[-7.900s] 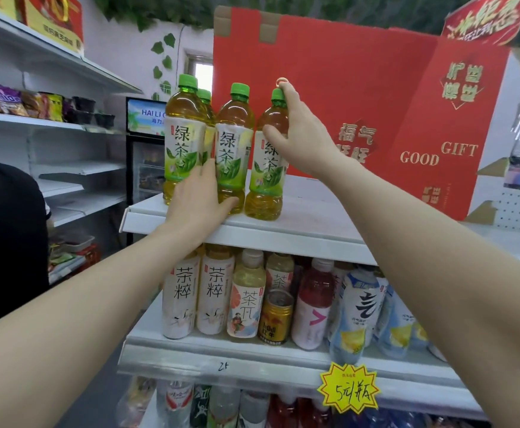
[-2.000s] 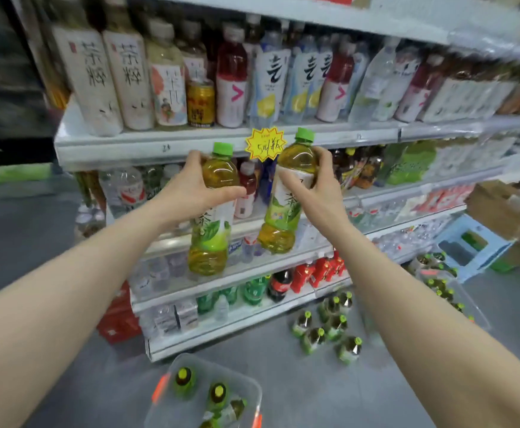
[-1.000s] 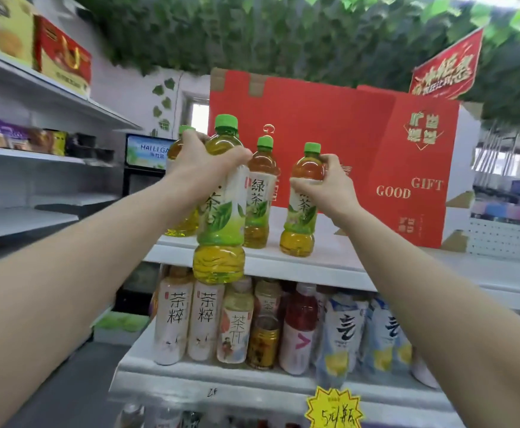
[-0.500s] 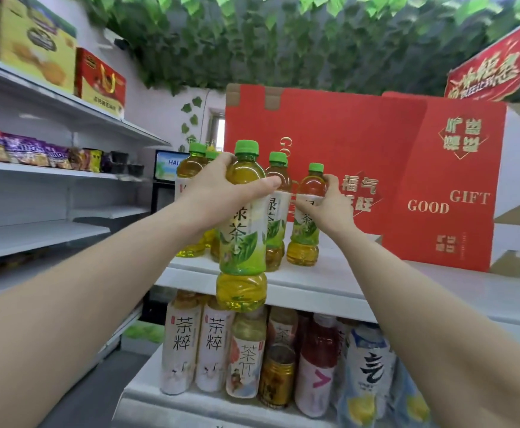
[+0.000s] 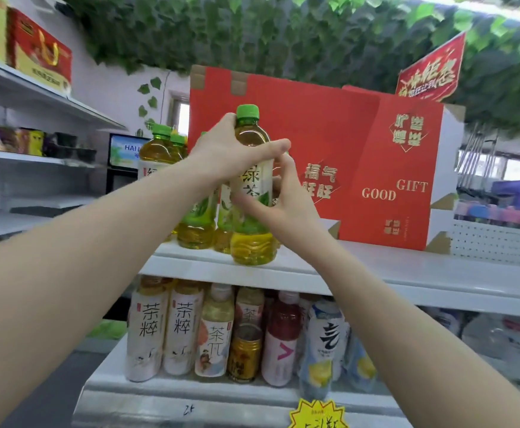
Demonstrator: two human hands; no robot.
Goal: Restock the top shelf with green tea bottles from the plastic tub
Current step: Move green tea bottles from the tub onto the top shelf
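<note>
My left hand (image 5: 224, 149) grips a green tea bottle (image 5: 252, 239) round its shoulder, just under the green cap. The bottle is upright, and its base is at the front edge of the white top shelf (image 5: 407, 273). My right hand (image 5: 286, 208) holds the same bottle at the label, fingers across the front and thumb pointing up. Several more green tea bottles (image 5: 195, 223) stand in a row behind and to the left. The plastic tub is out of view.
A big red gift box (image 5: 329, 128) stands at the back of the top shelf, right behind the bottles. The shelf below is packed with mixed drinks (image 5: 212, 335). White wall shelves (image 5: 36, 162) with snacks run along the left. Green vines hang overhead.
My left hand has moved its bottle right and down to the shelf's front edge. My right hand has let go of the bottle it set in the row and now holds the left hand's bottle.
</note>
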